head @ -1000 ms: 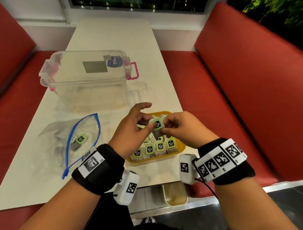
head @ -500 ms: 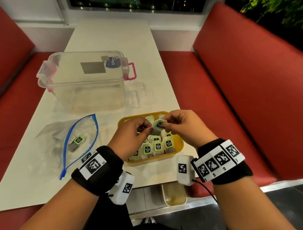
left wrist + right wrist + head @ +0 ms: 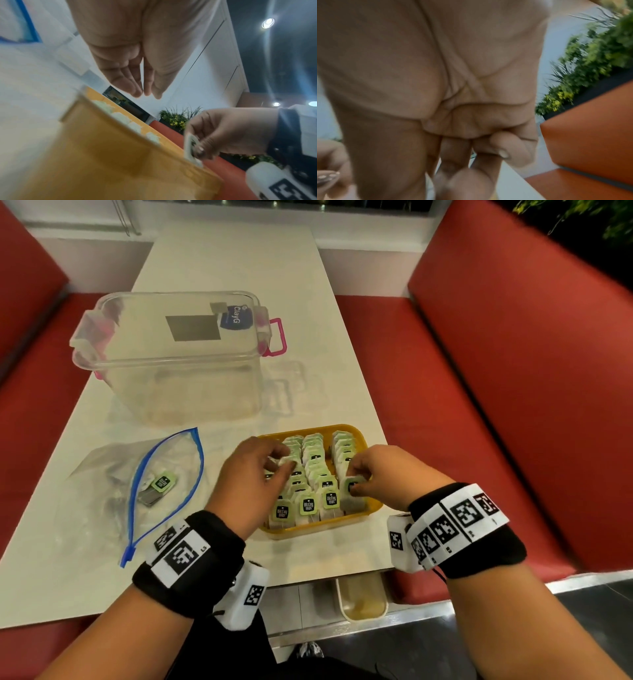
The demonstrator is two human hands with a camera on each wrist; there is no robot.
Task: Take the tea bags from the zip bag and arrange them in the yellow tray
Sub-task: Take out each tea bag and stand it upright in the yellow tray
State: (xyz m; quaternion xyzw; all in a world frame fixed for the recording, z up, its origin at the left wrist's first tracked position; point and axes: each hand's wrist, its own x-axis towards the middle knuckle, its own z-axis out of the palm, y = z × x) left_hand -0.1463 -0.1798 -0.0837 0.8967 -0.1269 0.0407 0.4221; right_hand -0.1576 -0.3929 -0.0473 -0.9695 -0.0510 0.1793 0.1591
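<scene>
The yellow tray (image 3: 375,508) near the table's front edge holds three rows of tea bags (image 3: 308,505) with green tags. My right hand (image 3: 356,487) pinches one tea bag (image 3: 351,501) by its green tag and holds it upright at the front of the right row, just inside the rim. The left wrist view shows that tag (image 3: 191,144) between thumb and finger at the tray's wall (image 3: 120,155). Over the left row my left hand (image 3: 286,465) hovers, fingers straight and close together (image 3: 135,89), holding nothing. To the left lies the open zip bag (image 3: 102,474) with one tea bag (image 3: 161,482) inside.
A clear lidded plastic box (image 3: 171,364) with pink clasps stands behind the zip bag and tray. Red bench seats (image 3: 428,422) run along both sides of the white table (image 3: 233,261). A small cream bin (image 3: 363,601) sits on the floor below the table's front edge.
Both hands held one tea bag together above the tray. The left hand has let go and moved over the left row; the right hand has lowered the bag to the right row's front.
</scene>
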